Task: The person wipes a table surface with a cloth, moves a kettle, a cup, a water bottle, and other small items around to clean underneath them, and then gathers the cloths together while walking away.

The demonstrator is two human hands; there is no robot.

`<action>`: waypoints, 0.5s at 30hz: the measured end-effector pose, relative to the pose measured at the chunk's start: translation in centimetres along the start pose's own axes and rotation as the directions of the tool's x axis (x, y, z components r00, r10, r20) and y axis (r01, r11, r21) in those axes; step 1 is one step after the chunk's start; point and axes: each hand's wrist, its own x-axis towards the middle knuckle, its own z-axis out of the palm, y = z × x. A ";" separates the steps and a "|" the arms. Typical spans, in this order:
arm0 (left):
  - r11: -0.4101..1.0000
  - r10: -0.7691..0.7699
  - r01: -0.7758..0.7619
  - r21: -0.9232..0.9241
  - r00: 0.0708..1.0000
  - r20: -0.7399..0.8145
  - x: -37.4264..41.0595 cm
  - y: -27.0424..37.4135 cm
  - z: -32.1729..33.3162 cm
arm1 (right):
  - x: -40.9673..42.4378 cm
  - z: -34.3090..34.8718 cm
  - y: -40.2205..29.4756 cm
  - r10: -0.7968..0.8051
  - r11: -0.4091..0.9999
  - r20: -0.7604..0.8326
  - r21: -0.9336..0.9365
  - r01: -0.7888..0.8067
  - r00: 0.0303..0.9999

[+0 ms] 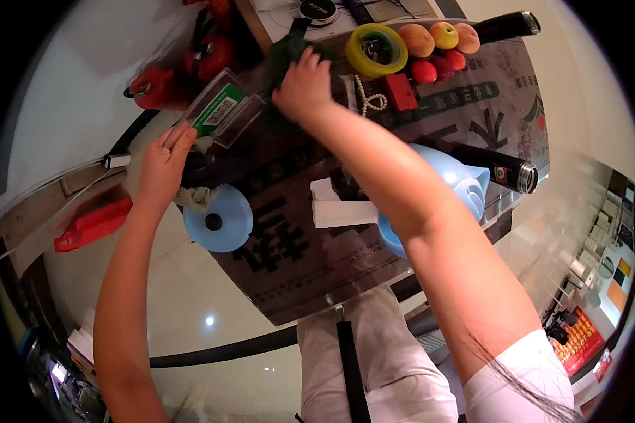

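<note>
My left hand (164, 161) grips the lower end of a clear acrylic sign stand (247, 120). Its green insert (219, 108) bears writing and a printed code. Farther right, my right hand (306, 87) is on a dark green cloth (283, 55) at the table's left edge; the cloth is blurred and partly hidden by the hand. To the right of that hand lie a string of white beads (369, 100) and a small red box (400, 91). Below my left hand, a light blue round lid (227, 222) with a black knob rests at the table edge.
A light blue kettle (439, 164) stands partly under my right forearm, beside folded white paper (344, 213) and a black thermos bottle (500, 166). A yellow tape roll (352, 53), several fruits (417, 40) and another black cylinder (505, 27) line the far side. Red fire extinguishers (161, 87) stand left.
</note>
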 end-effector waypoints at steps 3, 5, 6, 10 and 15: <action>0.999 0.023 -0.023 -0.047 1.000 0.007 -0.2 0.0 0.3 | 2.5 -0.6 1.8 0.220 0.969 0.154 0.082 -0.234 0.963; 1.000 0.028 -0.028 0.000 0.999 -0.030 -0.2 0.0 0.5 | 1.8 -0.7 1.5 0.246 0.959 0.201 0.089 -0.268 0.948; 0.999 0.028 -0.027 0.025 0.998 -0.049 -0.3 0.1 0.6 | 1.0 -0.7 1.1 0.257 0.954 0.226 0.094 -0.283 0.940; 0.997 -0.077 0.076 0.025 0.997 0.006 -0.3 0.5 1.0 | -6.0 1.4 -0.4 0.166 0.986 0.117 -0.050 -0.161 0.979; 0.992 0.124 -0.124 -0.033 0.992 0.011 0.9 2.5 2.2 | -13.9 0.9 -3.0 0.048 0.987 0.328 -0.162 0.006 0.944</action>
